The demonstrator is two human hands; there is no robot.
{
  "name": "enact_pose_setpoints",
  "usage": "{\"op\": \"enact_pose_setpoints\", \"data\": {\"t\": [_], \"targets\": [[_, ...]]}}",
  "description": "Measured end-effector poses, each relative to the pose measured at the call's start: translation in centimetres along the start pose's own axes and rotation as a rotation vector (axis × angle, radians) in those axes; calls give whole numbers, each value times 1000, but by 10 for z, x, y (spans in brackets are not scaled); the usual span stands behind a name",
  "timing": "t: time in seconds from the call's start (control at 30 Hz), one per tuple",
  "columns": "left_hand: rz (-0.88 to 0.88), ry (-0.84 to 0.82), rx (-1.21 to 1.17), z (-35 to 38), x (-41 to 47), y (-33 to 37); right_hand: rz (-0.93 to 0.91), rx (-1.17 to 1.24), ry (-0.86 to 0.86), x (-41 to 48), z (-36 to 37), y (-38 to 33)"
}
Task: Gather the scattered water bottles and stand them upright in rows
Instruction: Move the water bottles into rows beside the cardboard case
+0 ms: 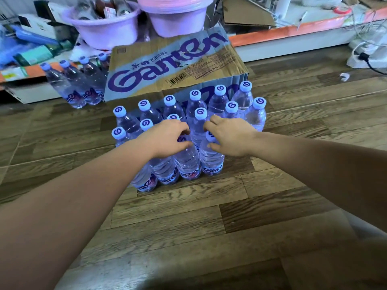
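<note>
1. The floor (209, 206) is brown wood-look planking, its boards running left to right.
2. Along the far side runs a low shelf (293, 31) with an orange edge. Two purple basins (104, 28) sit at its far left, and a white power strip (364, 57) with a black plug lies at the far right.
3. A cardboard box (167, 65) with purple lettering stands at the far centre of the floor.
4. The bottles (255, 116) stand on the floor in the centre, just in front of the box. They are packed side by side in three rows running left to right, with the far row against the box. The near row is shorter and stops before the right end.
5. Every bottle in the block has its long axis vertical, pale blue cap up and label low on the body.
6. The left hand (167, 139) reaches over the near row. Its fingers and thumb are curled round the neck of the left bottle (186, 162), whose cap shows between them.
7. The right hand (230, 137) does likewise just beside it. Its fingers are bent over the cap and its thumb is at the neck of the right bottle (211, 160), the last in the near row.
8. These two held bottles stand upright on the floor, touching each other.
9. A spare row (73, 86) of four more bottles stands cap up at the far left, beside the box and well apart from the block.
</note>
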State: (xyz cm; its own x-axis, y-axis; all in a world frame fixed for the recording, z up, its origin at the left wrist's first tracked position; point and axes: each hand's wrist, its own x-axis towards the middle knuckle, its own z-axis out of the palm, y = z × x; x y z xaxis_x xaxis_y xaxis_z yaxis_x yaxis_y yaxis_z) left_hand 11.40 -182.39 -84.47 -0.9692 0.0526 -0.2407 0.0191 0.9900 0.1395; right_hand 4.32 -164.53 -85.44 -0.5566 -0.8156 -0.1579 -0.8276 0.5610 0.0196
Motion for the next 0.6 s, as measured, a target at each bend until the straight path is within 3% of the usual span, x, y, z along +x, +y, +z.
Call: {"op": "enact_pose_setpoints", "data": {"t": [0.07,0.27,0.4,0.6], "targets": [[-20,70,10,-10,-3,-9,-37,-45,101,4,-4,0],[-174,210,87,-68,-2,-58,-73,217,315,41,-29,-12],[-397,80,70,-93,-15,-105,-173,309,257,77,-58,-26],[-579,58,-17,-96,-48,-185,-193,276,160,152,-95,-73]]}}
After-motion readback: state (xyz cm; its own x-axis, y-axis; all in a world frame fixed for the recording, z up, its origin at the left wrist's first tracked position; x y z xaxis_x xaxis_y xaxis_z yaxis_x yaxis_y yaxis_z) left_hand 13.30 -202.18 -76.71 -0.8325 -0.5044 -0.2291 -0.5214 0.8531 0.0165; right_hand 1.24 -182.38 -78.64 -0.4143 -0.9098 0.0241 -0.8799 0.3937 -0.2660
